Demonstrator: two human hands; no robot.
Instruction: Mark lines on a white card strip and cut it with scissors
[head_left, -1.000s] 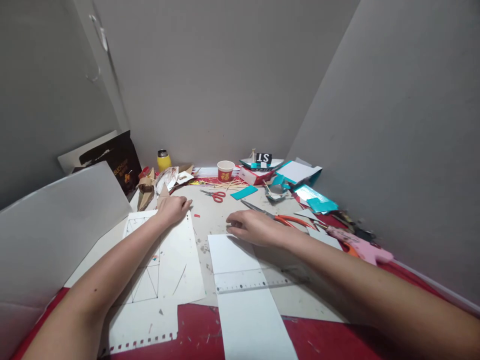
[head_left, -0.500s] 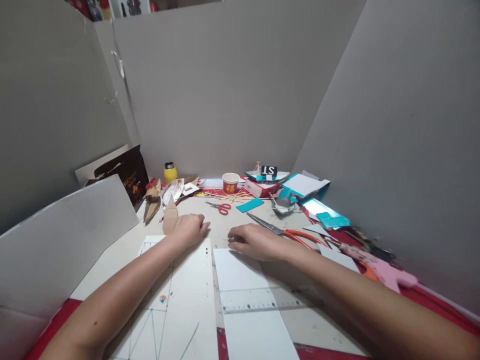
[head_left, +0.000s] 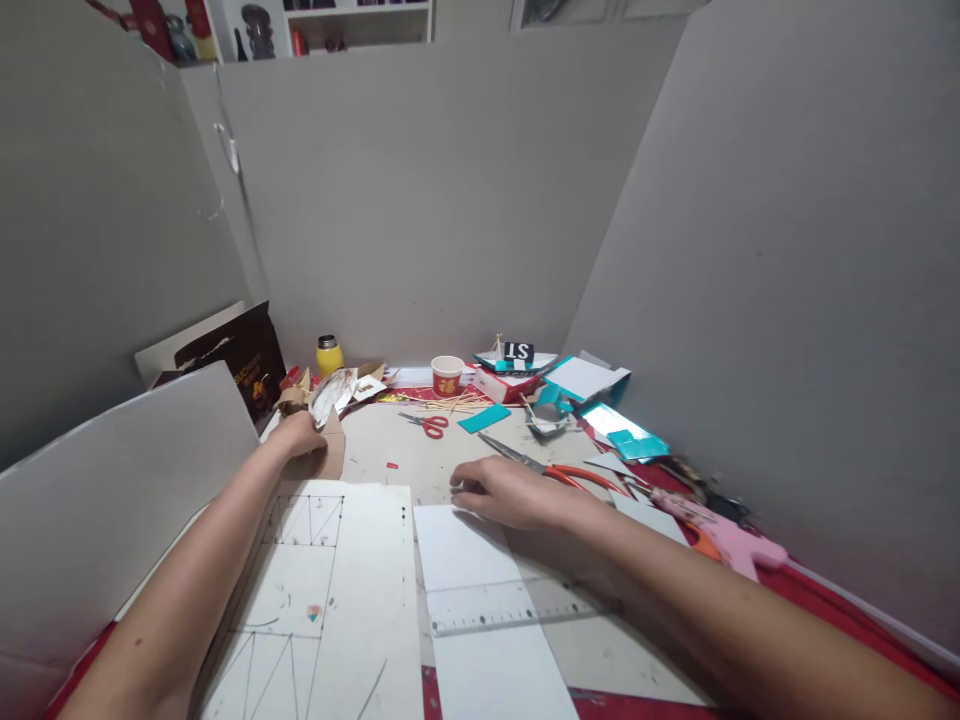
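Left hand (head_left: 298,435), centre left of the frame: fingers curled at a brown cardboard piece (head_left: 335,440); whether they pinch it, cannot tell. Right hand (head_left: 499,490), just right of centre: fingers bent, thumb a little apart, nothing visible between them; at the far end of a white strip (head_left: 461,545), contact uncertain. White strip, lower centre: plain, in one piece, a clear ruler (head_left: 487,618) lying across it; no pencil mark made out. Drawn sheet (head_left: 375,560), lower left: ruled figure with diagonals present, so that drawing appears largely done. Orange-handled scissors (head_left: 544,468), right of centre, and small red scissors (head_left: 427,425), upper centre: both lying unheld on the worktop (head_left: 375,450). Judged stage: strip laid out with ruler; marking or cutting of it apparently not done; what else is left, not shown.
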